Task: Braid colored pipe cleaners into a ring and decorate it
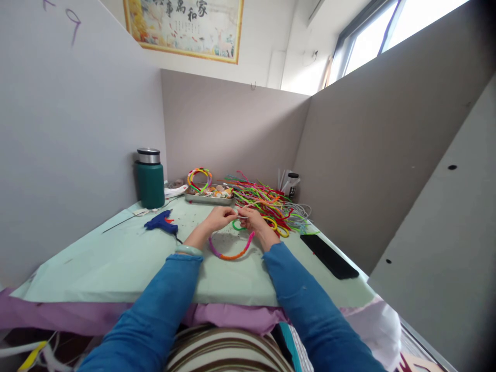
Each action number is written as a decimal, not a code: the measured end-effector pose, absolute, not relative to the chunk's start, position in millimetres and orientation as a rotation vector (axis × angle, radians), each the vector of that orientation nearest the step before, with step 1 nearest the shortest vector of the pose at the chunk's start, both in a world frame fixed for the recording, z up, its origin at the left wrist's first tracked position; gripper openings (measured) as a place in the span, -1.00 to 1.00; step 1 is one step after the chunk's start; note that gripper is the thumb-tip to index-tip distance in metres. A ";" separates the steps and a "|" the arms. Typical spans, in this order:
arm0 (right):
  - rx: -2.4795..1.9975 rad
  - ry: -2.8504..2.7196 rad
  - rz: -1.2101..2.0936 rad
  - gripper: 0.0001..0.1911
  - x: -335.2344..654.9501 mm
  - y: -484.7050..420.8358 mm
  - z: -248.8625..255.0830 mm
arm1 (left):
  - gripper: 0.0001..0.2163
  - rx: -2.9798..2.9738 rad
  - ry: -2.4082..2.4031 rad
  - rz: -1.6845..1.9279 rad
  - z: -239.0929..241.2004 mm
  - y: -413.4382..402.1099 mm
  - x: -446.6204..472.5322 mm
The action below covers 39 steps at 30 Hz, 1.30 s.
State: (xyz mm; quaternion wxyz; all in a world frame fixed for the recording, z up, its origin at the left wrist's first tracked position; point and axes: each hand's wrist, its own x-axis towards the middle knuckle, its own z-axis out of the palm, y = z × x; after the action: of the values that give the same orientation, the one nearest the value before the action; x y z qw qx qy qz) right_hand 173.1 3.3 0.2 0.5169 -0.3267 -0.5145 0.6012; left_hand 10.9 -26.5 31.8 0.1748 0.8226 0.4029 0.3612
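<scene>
Close together over the middle of the table, my left hand (221, 218) and my right hand (252, 221) both have their fingers pinched. Between the fingertips runs a thin pale strand (242, 217); its kind is too small to make out. Below the hands lies a curved headband shape (232, 257), wrapped in fuzzy purple, orange and pink pipe cleaner. A green fuzzy loop (237, 226) shows beside my right hand, partly covered by it. Just beyond that hand, a heap of colourful pipe cleaners (263, 195) spreads over the table.
A blue glue gun (161, 222) lies left of my hands, and a green bottle (150, 181) stands behind it. At the back, a metal tray (209, 200) holds small pieces and a colourful ring (199, 180). A black phone (329, 256) lies at right. Partitions enclose the table (127, 263).
</scene>
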 end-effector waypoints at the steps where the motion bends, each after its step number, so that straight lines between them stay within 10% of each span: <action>1: -0.781 -1.220 1.459 -0.58 173.1 3.4 0.0 | -0.73 2.327 1.150 1.035 31.7 -26.4 10.8; 39: -0.714 -1.301 1.493 -0.72 172.4 2.7 -3.3 | -0.74 2.102 1.445 1.221 22.8 -3.0 2.0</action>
State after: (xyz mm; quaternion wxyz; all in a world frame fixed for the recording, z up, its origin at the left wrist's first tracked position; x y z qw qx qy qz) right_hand 172.4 2.7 -3.3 0.4952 -0.2945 -0.5370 0.6162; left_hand 2.0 -3.0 22.8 0.1562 0.7342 0.5048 0.4263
